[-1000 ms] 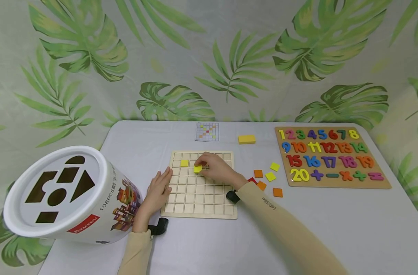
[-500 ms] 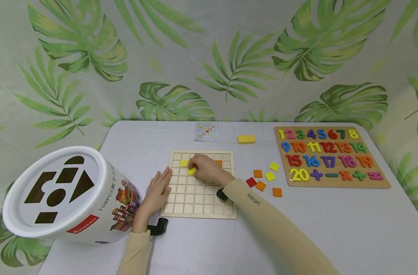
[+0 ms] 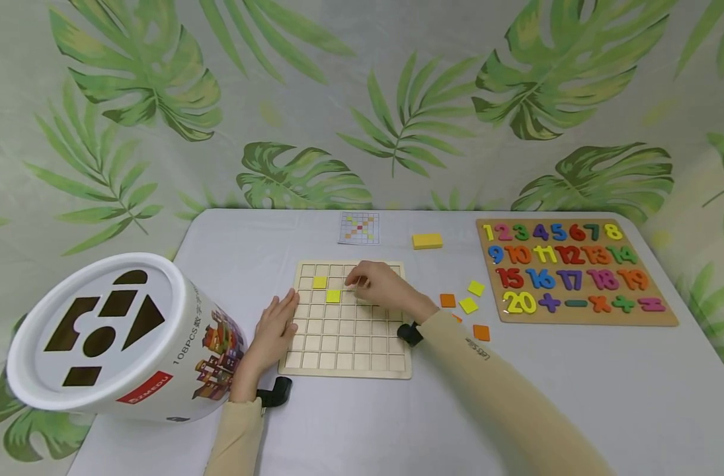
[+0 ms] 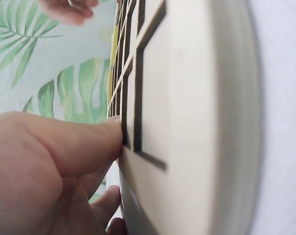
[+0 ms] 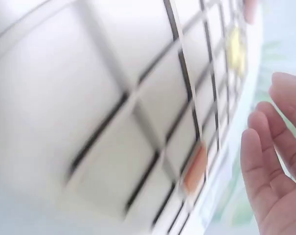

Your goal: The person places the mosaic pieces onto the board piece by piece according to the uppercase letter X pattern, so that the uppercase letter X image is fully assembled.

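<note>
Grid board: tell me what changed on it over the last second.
The right hand let go of the second yellow tile, now seated diagonally below the first yellow tile, and drew back rightward, fingers relaxed. The left hand stayed pressed against the grid board left edge.

Dropped the second yellow square tile (image 3: 333, 296) into its cell on the wooden grid board (image 3: 346, 360), diagonal from the first one, and let go. My right hand (image 3: 381, 288) has pulled back right, fingers (image 3: 357, 279) empty now.

grid board (image 3: 346, 344): wooden, flat on table | two yellow tiles (image 3: 333, 296) seated diagonally
</note>
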### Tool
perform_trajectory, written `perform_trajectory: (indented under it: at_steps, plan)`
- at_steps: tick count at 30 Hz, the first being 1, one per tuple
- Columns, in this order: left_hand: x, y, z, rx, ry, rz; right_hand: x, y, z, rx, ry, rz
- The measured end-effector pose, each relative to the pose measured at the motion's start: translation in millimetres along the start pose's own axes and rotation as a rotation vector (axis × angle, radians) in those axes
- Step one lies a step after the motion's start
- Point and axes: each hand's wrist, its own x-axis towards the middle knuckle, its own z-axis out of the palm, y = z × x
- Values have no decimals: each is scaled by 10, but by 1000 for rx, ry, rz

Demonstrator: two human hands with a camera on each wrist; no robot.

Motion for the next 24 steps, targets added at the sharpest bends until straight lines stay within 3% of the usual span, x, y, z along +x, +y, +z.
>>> perform_trajectory:
  at_steps: [5, 9, 17, 24]
  plan:
    - [1, 6, 2, -3, -3, -10, -365, 230, -308, 139, 107, 43]
    - [4, 2, 10, 1, -3, -9, -685, 473, -491, 163, 184, 125]
    - [12, -9, 13, 4, -4, 0, -1152, 871, -636, 89, 209, 258]
    - [6, -9, 3, 0, -7, 5, -1247, 948, -618, -18, 162, 272]
